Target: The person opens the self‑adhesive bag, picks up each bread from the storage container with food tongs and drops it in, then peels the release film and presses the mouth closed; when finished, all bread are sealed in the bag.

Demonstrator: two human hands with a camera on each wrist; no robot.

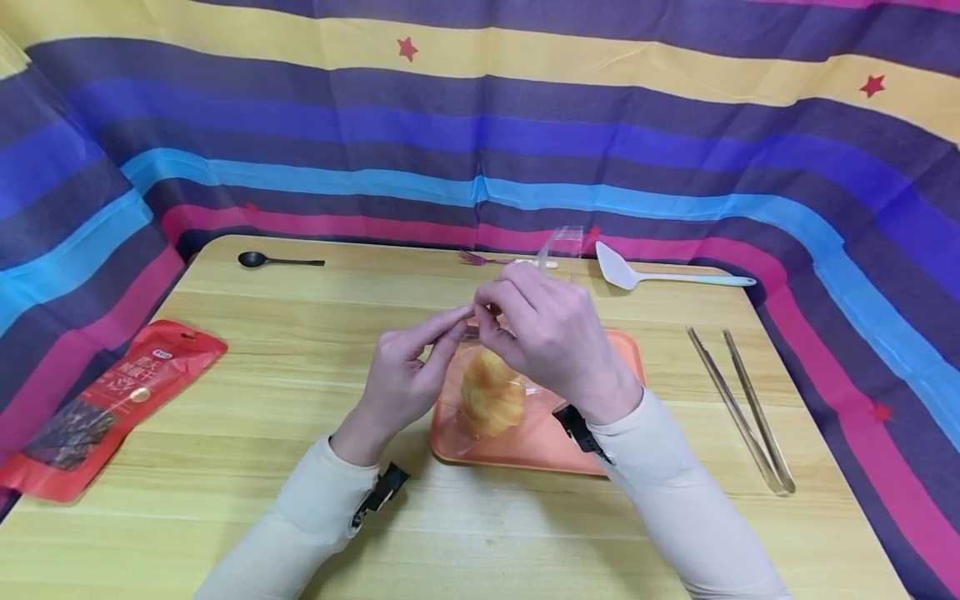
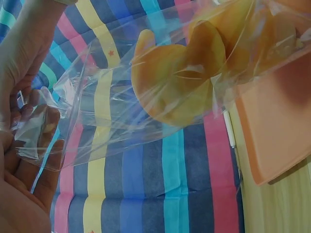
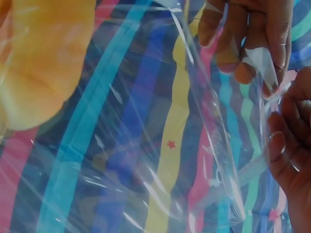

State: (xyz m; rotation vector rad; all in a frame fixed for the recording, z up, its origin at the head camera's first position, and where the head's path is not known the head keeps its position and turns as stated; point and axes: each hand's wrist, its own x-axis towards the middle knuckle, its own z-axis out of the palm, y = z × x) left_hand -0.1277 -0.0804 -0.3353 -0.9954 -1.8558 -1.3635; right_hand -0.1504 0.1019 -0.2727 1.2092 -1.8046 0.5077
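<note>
A clear plastic bag (image 2: 92, 141) with golden-yellow bread (image 1: 489, 400) inside is above an orange tray (image 1: 540, 454). My left hand (image 1: 411, 368) pinches the bag's upper end between thumb and fingers. Close beside it, my right hand (image 1: 546, 327) also pinches the bag's top, fingers bent. A see-through strip of the bag sticks up behind the right hand. In the left wrist view the bread (image 2: 167, 82) hangs low in the bag, well apart from both hands. Bread (image 3: 43, 58) fills the left side of the right wrist view. The hands partly hide the tray.
A red food pouch (image 1: 123, 404) lies at the left. Along the back are a black spoon (image 1: 258, 260), a small purple fork (image 1: 480, 259) and a white spatula (image 1: 618, 268). Metal tongs (image 1: 742, 408) lie right of the tray. Striped cloth (image 1: 300, 142) surrounds the wooden table (image 1: 292, 333).
</note>
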